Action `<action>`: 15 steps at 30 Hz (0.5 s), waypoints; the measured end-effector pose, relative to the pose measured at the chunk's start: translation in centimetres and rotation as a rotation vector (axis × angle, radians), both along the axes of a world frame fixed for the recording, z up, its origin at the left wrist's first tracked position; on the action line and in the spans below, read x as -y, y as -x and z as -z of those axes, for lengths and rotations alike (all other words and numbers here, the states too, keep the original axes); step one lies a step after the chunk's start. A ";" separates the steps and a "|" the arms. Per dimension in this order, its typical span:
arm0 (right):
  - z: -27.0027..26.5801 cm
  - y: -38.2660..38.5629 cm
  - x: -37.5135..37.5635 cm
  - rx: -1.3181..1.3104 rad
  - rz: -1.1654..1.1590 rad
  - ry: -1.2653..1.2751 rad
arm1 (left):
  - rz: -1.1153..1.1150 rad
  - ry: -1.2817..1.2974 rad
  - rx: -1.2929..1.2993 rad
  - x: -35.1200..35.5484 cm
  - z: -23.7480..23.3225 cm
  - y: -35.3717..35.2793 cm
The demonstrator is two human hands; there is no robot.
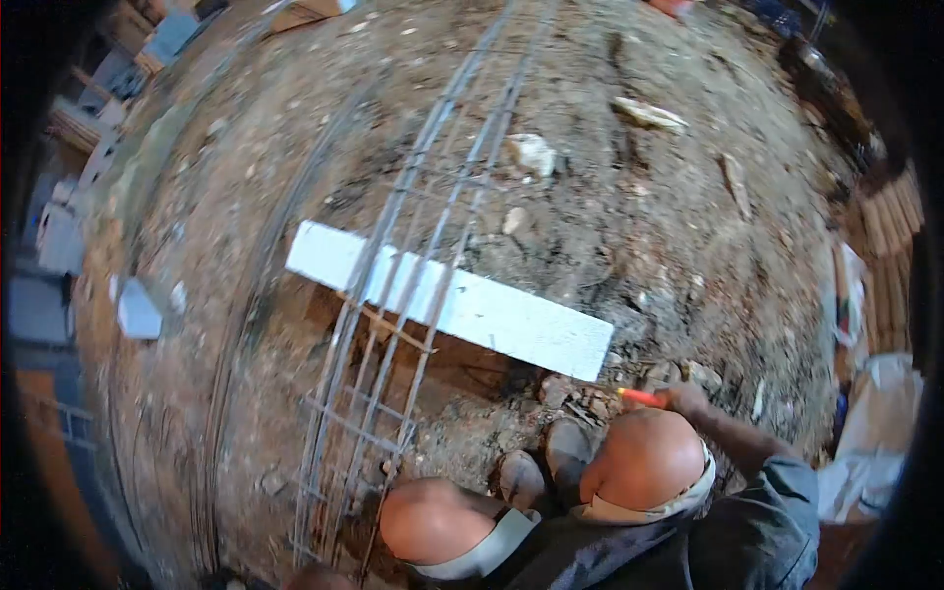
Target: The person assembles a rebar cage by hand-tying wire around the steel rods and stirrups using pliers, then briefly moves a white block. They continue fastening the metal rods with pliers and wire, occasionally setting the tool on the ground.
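Note:
My right hand (685, 399) is closed around the red-orange handle of a tool (644, 397), beside my right knee. A thin shaft seems to run from its yellow-tipped end toward the white board's near right corner; its exact kind is not clear. At the bottom edge shows a small patch of skin, apparently my left hand (320, 578), its fingers hidden, close to the rebar cage (369, 403). This long cage of steel bars and stirrups crosses over a white, foam-like board (531, 324). A wire or thin stick (393, 327) lies across the bars.
Rough soil (708, 265) with pale stones (532, 154) surrounds me. Long loose bars (236, 324) run along the left. A white block piece (139, 311) lies farther left. Sacks (873, 413) and stacked brown pieces (893, 221) stand at the right.

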State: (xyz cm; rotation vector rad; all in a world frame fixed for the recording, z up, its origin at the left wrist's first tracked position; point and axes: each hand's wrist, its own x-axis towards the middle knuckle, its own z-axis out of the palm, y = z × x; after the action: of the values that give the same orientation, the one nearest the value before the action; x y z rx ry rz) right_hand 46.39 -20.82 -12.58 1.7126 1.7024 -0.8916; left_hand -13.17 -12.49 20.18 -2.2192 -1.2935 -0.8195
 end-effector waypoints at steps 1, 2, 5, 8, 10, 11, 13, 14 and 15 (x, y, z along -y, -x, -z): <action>-3.5 -0.1 -0.9 0.088 0.055 -0.053 | 0.033 0.009 0.046 -0.8 1.0 0.2; -3.9 -1.9 -1.1 0.148 0.002 -0.201 | 0.063 0.019 0.086 -1.6 1.8 0.4; -2.6 -7.8 -3.5 0.301 0.023 -0.478 | 0.152 0.060 0.155 -3.5 2.6 1.2; -7.9 -8.1 -7.0 0.335 0.057 -0.589 | 0.243 0.091 0.214 -5.6 2.8 1.5; -8.2 -10.4 -9.7 0.469 0.085 -0.445 | 0.304 0.125 0.270 -6.8 3.1 1.1; -8.8 -12.0 -12.0 0.452 0.198 -0.246 | 0.325 0.147 0.300 -7.2 3.4 0.7; -11.1 -11.9 -15.5 0.405 0.158 -0.262 | 0.358 0.178 0.333 -7.8 3.2 0.3; -9.8 -14.1 -16.7 0.221 0.219 -0.380 | 0.374 0.190 0.344 -8.1 3.0 0.2; -12.9 -11.3 -17.7 0.141 0.277 -0.507 | 0.387 0.202 0.356 -8.3 3.0 0.1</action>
State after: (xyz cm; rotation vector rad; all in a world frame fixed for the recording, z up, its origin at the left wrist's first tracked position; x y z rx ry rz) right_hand 57.72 -3.16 0.35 2.3273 1.7179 -0.4504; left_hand -13.25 -4.22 17.16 -2.6203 -1.1504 -1.3289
